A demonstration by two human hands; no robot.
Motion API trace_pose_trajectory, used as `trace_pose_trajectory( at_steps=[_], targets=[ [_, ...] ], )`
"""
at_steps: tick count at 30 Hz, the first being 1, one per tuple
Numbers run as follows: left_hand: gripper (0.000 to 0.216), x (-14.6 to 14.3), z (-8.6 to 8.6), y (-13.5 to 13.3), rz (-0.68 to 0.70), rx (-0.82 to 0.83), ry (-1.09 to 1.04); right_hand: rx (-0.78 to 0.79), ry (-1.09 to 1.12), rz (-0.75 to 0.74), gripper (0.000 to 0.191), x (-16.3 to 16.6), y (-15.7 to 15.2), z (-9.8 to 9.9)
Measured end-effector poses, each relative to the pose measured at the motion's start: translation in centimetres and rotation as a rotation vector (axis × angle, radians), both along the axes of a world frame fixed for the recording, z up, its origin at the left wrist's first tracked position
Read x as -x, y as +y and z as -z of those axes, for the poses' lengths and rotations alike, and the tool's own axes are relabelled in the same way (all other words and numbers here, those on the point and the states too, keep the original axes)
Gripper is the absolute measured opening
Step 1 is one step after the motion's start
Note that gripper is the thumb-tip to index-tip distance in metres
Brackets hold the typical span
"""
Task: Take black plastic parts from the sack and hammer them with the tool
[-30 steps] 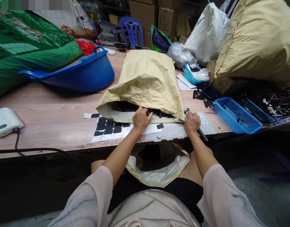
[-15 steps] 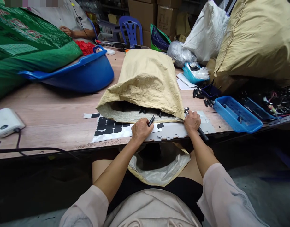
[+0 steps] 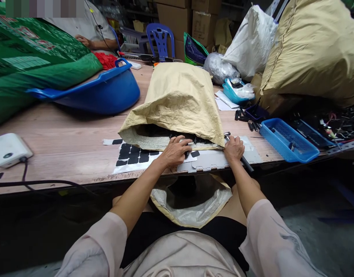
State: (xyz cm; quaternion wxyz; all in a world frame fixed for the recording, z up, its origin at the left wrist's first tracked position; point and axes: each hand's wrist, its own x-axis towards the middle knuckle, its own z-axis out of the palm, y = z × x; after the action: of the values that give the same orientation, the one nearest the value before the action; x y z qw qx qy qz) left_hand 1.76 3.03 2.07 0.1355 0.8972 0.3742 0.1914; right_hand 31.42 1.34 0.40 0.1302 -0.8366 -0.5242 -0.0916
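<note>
A tan woven sack [image 3: 182,84] lies on the table with its mouth towards me, small black parts [image 3: 198,141] showing inside. At the lip of that mouth is my left hand [image 3: 174,151], fingers bent, with a small black cylindrical piece [image 3: 186,154] at its underside; the grip is partly hidden. My right hand [image 3: 234,148] is closed around a hammer [image 3: 246,164], its metal head by the sack's right corner and its dark handle pointing towards me. Under both hands lies a grey board [image 3: 213,163]. A second sack [image 3: 204,215] gapes open on my lap.
A sheet of black stickers [image 3: 133,154] lies left of my hands. The blue tub [image 3: 107,94] and a white device [image 3: 10,149] with a cable are further left. To the right stand a blue basket [image 3: 302,152] and a large full sack [image 3: 312,54]. Another person's hand [image 3: 83,40] shows behind.
My left hand has turned over and its fingers have reached forward to the sack's mouth; the black piece now points downward. My right hand stays on the hammer.
</note>
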Motion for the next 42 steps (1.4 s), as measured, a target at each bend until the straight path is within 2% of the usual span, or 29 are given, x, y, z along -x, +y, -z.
trace_pose_trajectory(
  at_steps=[5, 11, 17, 19, 22, 24, 26, 29, 31, 35, 40, 42],
  targets=[
    [0.026, 0.0, 1.1, 0.0, -0.085, 0.050, -0.057, -0.017, 0.010, -0.013, 0.037, 0.0, 0.0, 0.0],
    [0.023, -0.5, 3.1, -1.3, -0.228, 0.173, -0.164, -0.016, 0.033, 0.051, 0.038, 0.4, -0.3, -0.2],
    [0.018, -0.3, 3.3, -1.0, -0.227, 0.205, -0.209, -0.034, 0.099, 0.108, 0.029, -0.1, -0.1, -0.2],
    [0.018, -0.3, 3.3, -0.8, -0.225, 0.212, -0.217, -0.087, 0.165, 0.163, 0.028, -0.4, -0.3, -0.5],
    [0.018, -0.4, 3.3, -0.8, -0.234, 0.214, -0.231, -0.258, 0.243, 0.205, 0.033, 0.0, -1.5, -1.5],
    [0.017, -0.5, 3.3, -0.9, -0.243, 0.216, -0.240, -0.372, 0.276, 0.101, 0.038, 1.3, -3.0, -2.2],
    [0.016, -0.6, 3.3, -0.9, -0.244, 0.222, -0.243, -0.410, 0.323, -0.099, 0.040, 3.4, -4.8, -2.5],
    [0.016, -0.6, 3.3, -1.0, -0.241, 0.233, -0.246, -0.294, 0.443, -0.443, 0.038, 7.0, -7.1, -2.2],
    [0.015, -0.6, 3.2, -1.0, -0.246, 0.235, -0.244, -0.249, 0.511, -0.578, 0.035, 9.1, -8.0, -1.8],
    [0.015, -0.7, 3.2, -0.9, -0.237, 0.237, -0.238, -0.297, 0.486, -0.645, 0.038, 11.5, -8.8, -1.3],
    [0.013, -0.8, 3.1, -1.0, -0.243, 0.256, -0.244, -0.139, 0.313, -0.561, 0.038, 11.8, -8.9, -1.4],
    [0.013, -0.8, 3.1, -1.0, -0.245, 0.262, -0.260, -0.159, 0.305, -0.564, 0.037, 11.3, -8.7, -1.5]
  ],
)
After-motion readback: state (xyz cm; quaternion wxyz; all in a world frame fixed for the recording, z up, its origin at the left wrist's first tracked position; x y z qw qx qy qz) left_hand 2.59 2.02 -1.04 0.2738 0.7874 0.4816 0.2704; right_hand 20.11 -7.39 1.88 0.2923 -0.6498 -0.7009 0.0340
